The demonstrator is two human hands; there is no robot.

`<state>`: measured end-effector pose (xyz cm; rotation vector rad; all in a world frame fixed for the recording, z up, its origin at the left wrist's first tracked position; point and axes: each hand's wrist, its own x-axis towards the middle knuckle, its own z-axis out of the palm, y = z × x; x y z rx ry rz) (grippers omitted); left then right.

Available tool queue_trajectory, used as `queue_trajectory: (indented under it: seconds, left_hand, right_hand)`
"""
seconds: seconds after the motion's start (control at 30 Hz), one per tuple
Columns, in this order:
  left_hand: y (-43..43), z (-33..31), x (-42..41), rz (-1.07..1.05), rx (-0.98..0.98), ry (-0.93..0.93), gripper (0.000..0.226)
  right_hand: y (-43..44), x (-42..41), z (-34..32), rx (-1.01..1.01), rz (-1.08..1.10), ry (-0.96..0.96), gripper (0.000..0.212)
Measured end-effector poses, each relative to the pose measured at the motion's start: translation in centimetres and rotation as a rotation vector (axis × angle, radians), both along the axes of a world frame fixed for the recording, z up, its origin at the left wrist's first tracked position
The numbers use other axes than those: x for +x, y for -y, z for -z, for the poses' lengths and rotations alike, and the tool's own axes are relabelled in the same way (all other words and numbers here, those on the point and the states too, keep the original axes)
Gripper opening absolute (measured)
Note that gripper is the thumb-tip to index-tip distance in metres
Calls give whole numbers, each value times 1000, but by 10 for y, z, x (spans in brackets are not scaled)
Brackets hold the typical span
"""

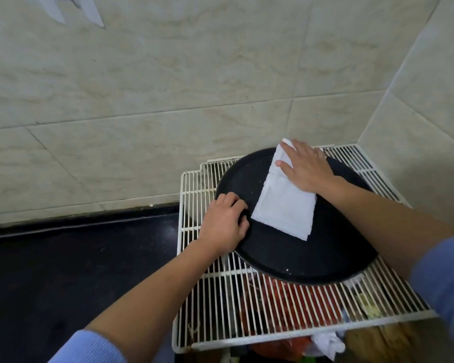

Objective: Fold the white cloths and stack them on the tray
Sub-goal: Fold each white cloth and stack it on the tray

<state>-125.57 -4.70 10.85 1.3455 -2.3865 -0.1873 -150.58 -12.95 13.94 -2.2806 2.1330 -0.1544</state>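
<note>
Corner of pale marbled wall tiles [168, 74], dark grout lines. Black counter [63, 271] runs along the wall to my left. White wire rack [194, 184] sits in the corner; red and mixed items show blurred beneath its bars.

Round black tray [299, 258] lies flat on the rack and fills most of it.

White cloth [286, 208]: folded into a long rectangle, layered edges visible, lying slantwise on the tray's far half, its far end at the rim.

My right hand [307, 166]: palm down on the cloth's far end, fingers straight and spread, pressing flat. My left hand [224, 224]: fingers curled around the tray's left rim, gripping it. Blue sleeves pushed up on both forearms.
</note>
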Motion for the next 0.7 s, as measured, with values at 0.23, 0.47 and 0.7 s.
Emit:
queue_trajectory:
  seconds: [0.23,0.47,0.7]
  left_hand:
    - [-16,-27,27,6,-49,1,29]
    - [-76,-43,167,-203,40,90,19]
    - [-203,-37,374,-488,135,210,17]
  right_hand:
    - [-23,32,-41,-128,45,105,57]
    - [-69,166,-68,-206,-120,192,37]
    - [-143,383,-44,-119,-378,215,31]
